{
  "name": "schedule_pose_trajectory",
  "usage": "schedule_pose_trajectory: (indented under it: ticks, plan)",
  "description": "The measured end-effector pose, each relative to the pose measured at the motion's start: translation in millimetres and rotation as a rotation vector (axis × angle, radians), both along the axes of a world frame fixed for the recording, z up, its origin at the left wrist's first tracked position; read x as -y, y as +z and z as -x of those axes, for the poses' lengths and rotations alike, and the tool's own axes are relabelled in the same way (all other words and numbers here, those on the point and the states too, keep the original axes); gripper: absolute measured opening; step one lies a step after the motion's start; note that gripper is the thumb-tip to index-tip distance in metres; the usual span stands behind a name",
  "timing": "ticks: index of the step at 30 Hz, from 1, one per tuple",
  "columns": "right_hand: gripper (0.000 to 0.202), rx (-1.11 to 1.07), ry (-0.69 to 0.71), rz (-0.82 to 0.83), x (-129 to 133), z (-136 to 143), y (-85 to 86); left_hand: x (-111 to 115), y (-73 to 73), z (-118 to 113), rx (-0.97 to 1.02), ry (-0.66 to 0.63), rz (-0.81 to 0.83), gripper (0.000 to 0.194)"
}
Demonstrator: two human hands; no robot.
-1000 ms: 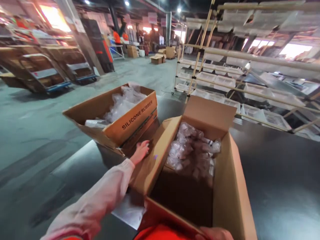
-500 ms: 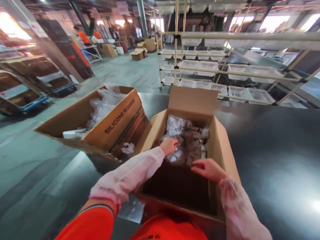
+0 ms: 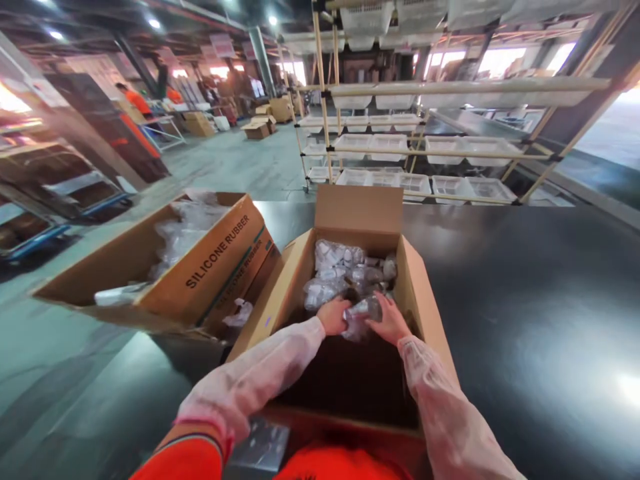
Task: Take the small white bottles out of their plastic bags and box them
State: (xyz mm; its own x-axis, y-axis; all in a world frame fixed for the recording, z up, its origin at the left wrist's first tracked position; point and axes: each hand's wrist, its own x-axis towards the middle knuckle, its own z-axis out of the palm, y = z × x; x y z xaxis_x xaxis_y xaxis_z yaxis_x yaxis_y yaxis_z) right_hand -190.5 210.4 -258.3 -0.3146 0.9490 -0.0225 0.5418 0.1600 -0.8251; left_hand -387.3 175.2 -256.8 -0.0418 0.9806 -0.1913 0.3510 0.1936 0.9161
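Observation:
Both my hands are inside an open cardboard box (image 3: 420, 293) on the dark table. Between them is a clear plastic-wrapped item (image 3: 361, 319); what the wrapping contains is too blurred to make out. My left hand (image 3: 334, 316) closes on its left side, fingertips partly hidden. My right hand (image 3: 389, 320) grips the right side, thumb and fingers around the plastic. Several more plastic-wrapped pieces (image 3: 330, 267) lie heaped at the box's far end, just beyond my hands. The near part of the box is in dark shadow.
On the left, a tilted cardboard box marked SILICONE RUBBER (image 3: 215, 267) holds crumpled clear plastic bags (image 3: 183, 230). A rack with white plastic baskets (image 3: 385, 143) stands beyond the black table (image 3: 525, 300). Trolleys and co-workers in orange (image 3: 134, 100) are farther back at left.
My right hand has reached forward and both hands have come together on a plastic-wrapped item. Earlier they were apart over the heap. The view has shifted somewhat, too.

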Motion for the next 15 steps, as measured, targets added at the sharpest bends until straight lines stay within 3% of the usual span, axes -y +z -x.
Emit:
schedule_pose_trajectory:
  ticks: [1, 3, 4, 6, 7, 9, 12, 15]
  plan:
    - [0.085, -0.120, -0.087, 0.079, 0, -1, 4.0, 4, 6.3, 0, 0.022, -0.004, -0.016, 0.032]
    - [0.091, -0.376, -0.197, 0.308, 1, -3, 12.5, 14, 18.5, -4, 0.096, 0.006, -0.067, 0.044]
    - [0.087, -0.495, -0.162, 0.435, 3, -4, 16.1, 21, 23.8, -7, 0.170, 0.023, -0.102, 0.050]
    - [0.078, -0.656, 0.042, 0.592, 9, -1, 20.4, 33, 31.9, -15, 0.414, 0.078, -0.155, 0.061]
    - [0.073, -0.710, 0.123, 0.608, 13, 1, 20.8, 37, 34.7, -18, 0.545, 0.106, -0.162, 0.063]
    - [0.061, -0.784, 0.149, 0.581, 19, 9, 19.1, 43, 38.3, -23, 0.758, 0.149, -0.125, 0.058]
    - [0.049, -0.777, -0.002, 0.481, 21, 18, 15.2, 43, 40.6, -22, 0.861, 0.159, -0.040, 0.046]
    - [0.049, -0.793, -0.086, 0.445, 21, 19, 17.0, 39, 41.5, -17, 0.930, 0.145, 0.041, 0.042]
